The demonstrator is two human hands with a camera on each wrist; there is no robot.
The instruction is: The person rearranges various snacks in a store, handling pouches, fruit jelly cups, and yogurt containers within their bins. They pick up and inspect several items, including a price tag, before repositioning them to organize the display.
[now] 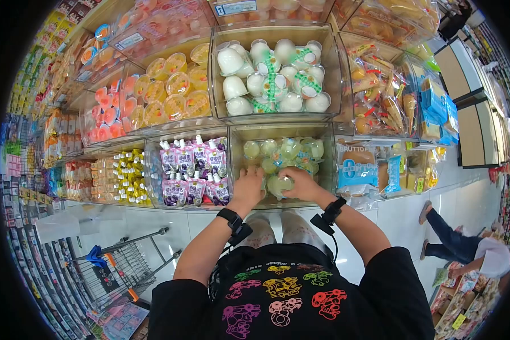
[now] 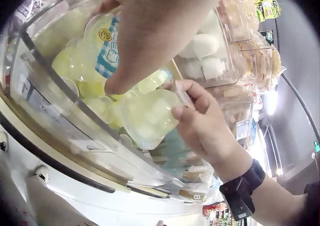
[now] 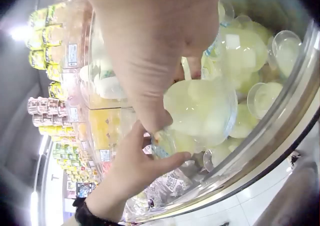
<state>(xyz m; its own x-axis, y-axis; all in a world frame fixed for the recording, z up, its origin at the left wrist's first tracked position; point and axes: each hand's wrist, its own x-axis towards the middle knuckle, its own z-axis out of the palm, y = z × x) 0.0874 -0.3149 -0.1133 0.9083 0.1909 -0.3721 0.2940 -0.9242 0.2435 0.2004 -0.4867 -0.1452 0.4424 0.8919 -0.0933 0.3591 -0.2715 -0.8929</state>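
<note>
Both hands reach into a clear bin (image 1: 241, 135) of pale yellow-green jelly cups in the head view. My right hand (image 1: 301, 186) grips a domed jelly cup (image 3: 200, 108), its thumb and fingers at the rim; the cup's rounded side shows in the left wrist view. At the bin's left side, my left hand (image 1: 248, 188) holds another jelly cup (image 2: 102, 48) between thumb and fingers, with a blue checked lid facing up. More jelly cups (image 1: 289, 148) lie heaped around and behind the hands.
Purple pouches (image 1: 194, 161) fill the bin to the left, and blue-and-brown packages (image 1: 357, 170) the one to the right. White cups (image 1: 289, 102) stand in the bin above. A shopping cart (image 1: 119, 272) is behind at left; another person (image 1: 464, 249) stands at right.
</note>
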